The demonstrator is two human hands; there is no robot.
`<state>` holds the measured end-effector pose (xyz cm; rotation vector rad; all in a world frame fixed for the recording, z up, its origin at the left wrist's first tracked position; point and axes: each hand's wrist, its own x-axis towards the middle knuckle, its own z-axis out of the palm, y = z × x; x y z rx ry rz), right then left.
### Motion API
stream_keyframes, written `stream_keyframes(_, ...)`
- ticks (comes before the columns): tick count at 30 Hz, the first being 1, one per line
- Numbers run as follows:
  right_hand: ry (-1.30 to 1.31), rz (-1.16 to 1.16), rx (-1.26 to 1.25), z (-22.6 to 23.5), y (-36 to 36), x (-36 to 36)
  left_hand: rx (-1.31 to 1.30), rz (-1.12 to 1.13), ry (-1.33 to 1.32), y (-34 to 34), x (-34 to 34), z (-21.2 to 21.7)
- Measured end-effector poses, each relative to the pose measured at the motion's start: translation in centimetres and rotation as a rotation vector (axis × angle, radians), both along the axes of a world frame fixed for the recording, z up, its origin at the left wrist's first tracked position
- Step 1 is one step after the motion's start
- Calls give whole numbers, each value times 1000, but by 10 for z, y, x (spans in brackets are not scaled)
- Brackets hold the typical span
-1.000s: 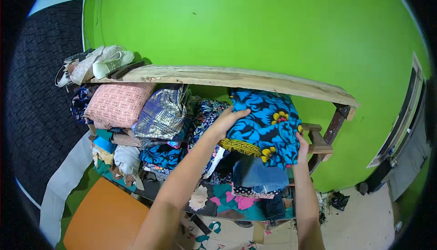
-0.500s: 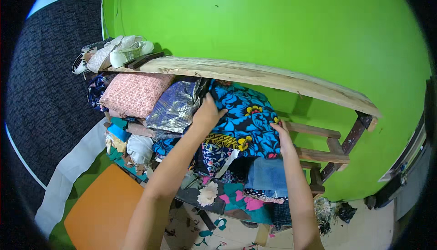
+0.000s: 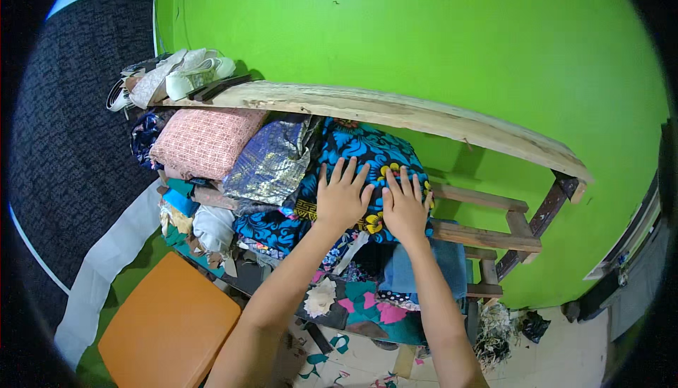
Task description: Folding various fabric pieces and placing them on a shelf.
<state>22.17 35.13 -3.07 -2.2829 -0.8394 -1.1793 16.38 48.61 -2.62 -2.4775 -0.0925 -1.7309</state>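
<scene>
A folded blue cloth with black and yellow flower print (image 3: 367, 149) lies on a wooden shelf, under the top plank (image 3: 395, 112). My left hand (image 3: 342, 194) and my right hand (image 3: 405, 204) both press flat on the front of that cloth, fingers spread, side by side. To its left lean a shiny grey-blue patterned cloth (image 3: 272, 162) and a pink checked bundle (image 3: 201, 140). Below my hands hang a plain blue cloth (image 3: 424, 275) and a teal cloth with pink shapes (image 3: 367, 307).
White and beige items (image 3: 176, 73) sit on the plank's left end. The wooden shelf frame (image 3: 494, 236) stands against a bright green wall. An orange stool seat (image 3: 169, 328) is at lower left. Cloth scraps litter the floor (image 3: 508, 328).
Both hands have come together onto the front of the blue flowered cloth, which now sits further back under the plank. The view has shifted.
</scene>
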Motion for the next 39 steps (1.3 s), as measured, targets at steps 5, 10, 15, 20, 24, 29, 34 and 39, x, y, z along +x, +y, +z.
stream_keyframes(5,-127,9,30,-9,6,-44,13,-3,-8,-2,-46,-7)
stream_keyframes(10,-101,139,-14,-49,40,-154,-91,118,24,7,-162,-55)
stream_keyframes(15,-1,438,-182,-154,111,-274,-287,422,163,45,-308,-168)
stream_keyframes(20,101,938,-571,-276,171,-444,-573,821,260,56,-499,-306)
stream_keyframes(24,138,1303,-859,-361,171,-600,-909,1151,305,6,-651,-388)
stream_keyframes(29,269,1868,-1073,-419,152,-801,-1096,1507,221,-60,-832,-441)
stream_keyframes(34,369,1985,-1607,-479,106,-770,-1445,1733,119,-140,-770,-486)
stream_keyframes(39,577,2111,-1598,-513,125,-827,-1760,1848,103,-134,-805,-494)
